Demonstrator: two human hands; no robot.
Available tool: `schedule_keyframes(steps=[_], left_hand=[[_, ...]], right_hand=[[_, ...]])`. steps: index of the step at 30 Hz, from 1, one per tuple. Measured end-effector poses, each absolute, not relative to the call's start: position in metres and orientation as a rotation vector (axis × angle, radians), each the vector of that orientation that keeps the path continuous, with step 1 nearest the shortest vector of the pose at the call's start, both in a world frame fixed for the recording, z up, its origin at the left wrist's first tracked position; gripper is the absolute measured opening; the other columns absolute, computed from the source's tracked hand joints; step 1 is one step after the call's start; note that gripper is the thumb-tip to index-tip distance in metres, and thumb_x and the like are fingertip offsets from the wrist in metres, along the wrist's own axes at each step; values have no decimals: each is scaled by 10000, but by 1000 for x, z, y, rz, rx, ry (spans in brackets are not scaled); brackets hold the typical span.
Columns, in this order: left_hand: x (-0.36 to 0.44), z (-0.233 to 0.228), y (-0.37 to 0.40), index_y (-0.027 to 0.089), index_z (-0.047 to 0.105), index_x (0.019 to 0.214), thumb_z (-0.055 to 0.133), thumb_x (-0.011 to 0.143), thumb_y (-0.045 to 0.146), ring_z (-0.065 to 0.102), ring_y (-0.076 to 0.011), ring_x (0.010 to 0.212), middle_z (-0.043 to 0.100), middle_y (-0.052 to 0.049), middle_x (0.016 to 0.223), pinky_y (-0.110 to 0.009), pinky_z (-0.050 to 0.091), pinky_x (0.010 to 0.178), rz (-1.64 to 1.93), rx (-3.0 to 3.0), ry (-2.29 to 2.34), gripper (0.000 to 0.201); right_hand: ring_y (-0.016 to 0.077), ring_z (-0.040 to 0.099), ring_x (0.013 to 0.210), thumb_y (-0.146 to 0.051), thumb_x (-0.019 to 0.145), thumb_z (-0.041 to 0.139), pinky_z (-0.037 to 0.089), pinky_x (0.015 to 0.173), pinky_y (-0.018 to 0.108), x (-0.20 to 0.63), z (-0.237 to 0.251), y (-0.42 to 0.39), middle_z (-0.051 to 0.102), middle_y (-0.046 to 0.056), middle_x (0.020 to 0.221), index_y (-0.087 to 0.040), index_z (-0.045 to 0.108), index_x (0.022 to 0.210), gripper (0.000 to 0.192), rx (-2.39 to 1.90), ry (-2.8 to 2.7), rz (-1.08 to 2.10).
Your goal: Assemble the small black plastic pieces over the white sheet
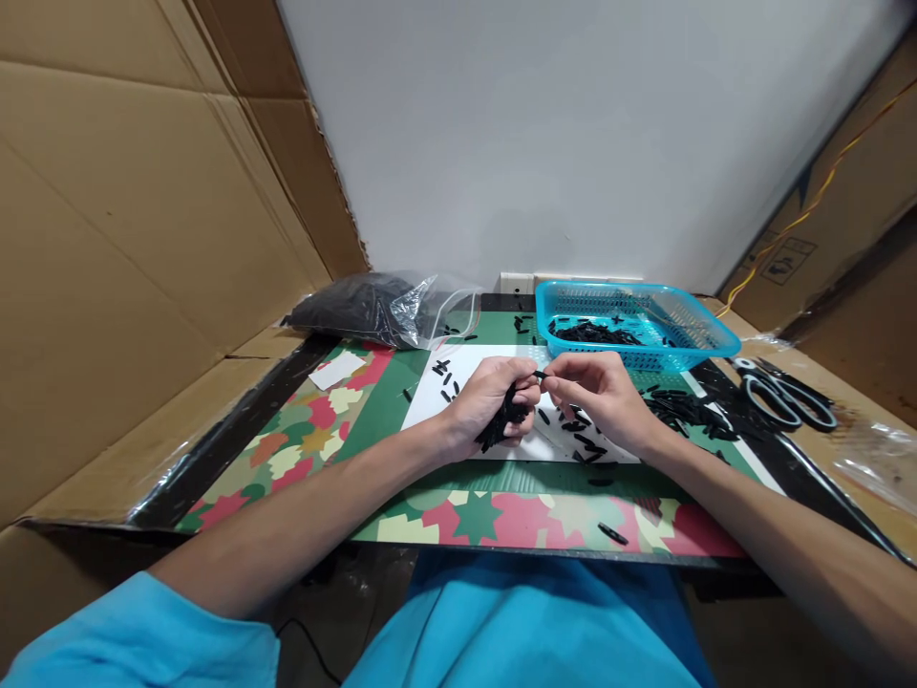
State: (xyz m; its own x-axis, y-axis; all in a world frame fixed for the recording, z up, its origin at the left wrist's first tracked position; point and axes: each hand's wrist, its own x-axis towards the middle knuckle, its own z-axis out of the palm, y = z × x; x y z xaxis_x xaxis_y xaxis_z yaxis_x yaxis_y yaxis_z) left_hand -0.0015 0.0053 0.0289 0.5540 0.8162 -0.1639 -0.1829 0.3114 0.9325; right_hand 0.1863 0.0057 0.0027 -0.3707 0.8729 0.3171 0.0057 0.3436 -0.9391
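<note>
My left hand (pixel 494 401) is closed around a bunch of small black elongated pieces (pixel 505 420), whose ends stick out below the fingers. Between the two hands, one slim black piece (pixel 541 375) is pinched by the fingertips of my right hand (pixel 591 387), its other end at my left thumb and forefinger. What exactly these pieces are I cannot make out. More loose black pieces (pixel 588 445) are scattered on the white sheet (pixel 437 411) beneath my hands, and a heap of them (pixel 688 413) lies to the right of my right wrist.
Behind my right hand stands a blue plastic basket (pixel 706 334) with black pieces inside. A zip bag (pixel 358 306) full of dark material lies at the back left. Scissors (pixel 780 397) rest on the right. Cardboard walls (pixel 143 143) flank the patterned mat (pixel 315 420); a single piece (pixel 612 533) lies near its front edge.
</note>
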Motion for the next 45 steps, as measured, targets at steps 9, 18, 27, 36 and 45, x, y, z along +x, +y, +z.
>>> schedule_keyframes(steps=[9,18,27,36,45], left_hand=[[-2,28,6,213,389,691,676,843,448,435,-55,354,389,95,572,-155,270,319,724,1052,748,401],[-1,26,6,210,410,696,698,818,424,437,-55,358,398,93,572,-151,272,318,730,1074,730,379],[-2,29,6,209,390,655,638,867,412,401,-58,351,370,87,573,-175,255,307,663,995,756,384],[-3,27,7,212,396,668,633,872,421,399,-59,356,361,79,602,-182,245,309,645,980,770,377],[-2,33,6,211,414,693,607,866,367,395,-59,358,368,86,610,-194,296,335,699,942,802,303]], right_hand=[[103,503,493,-454,910,711,415,480,239,189,6,5,593,-18,612,-165,689,767,323,-806,-1686,1192],[105,523,501,-406,907,722,417,486,237,189,3,6,596,-16,617,-164,676,745,295,-809,-1726,1198],[105,521,506,-398,916,699,435,507,242,192,4,8,597,-17,622,-162,673,749,291,-766,-1707,1276],[105,426,509,-320,978,523,338,518,258,197,4,12,494,-31,569,-193,522,649,353,-824,-1845,1027],[118,503,588,-265,1013,581,352,568,272,195,-2,3,602,-1,714,-181,603,859,177,-710,-2168,-22]])
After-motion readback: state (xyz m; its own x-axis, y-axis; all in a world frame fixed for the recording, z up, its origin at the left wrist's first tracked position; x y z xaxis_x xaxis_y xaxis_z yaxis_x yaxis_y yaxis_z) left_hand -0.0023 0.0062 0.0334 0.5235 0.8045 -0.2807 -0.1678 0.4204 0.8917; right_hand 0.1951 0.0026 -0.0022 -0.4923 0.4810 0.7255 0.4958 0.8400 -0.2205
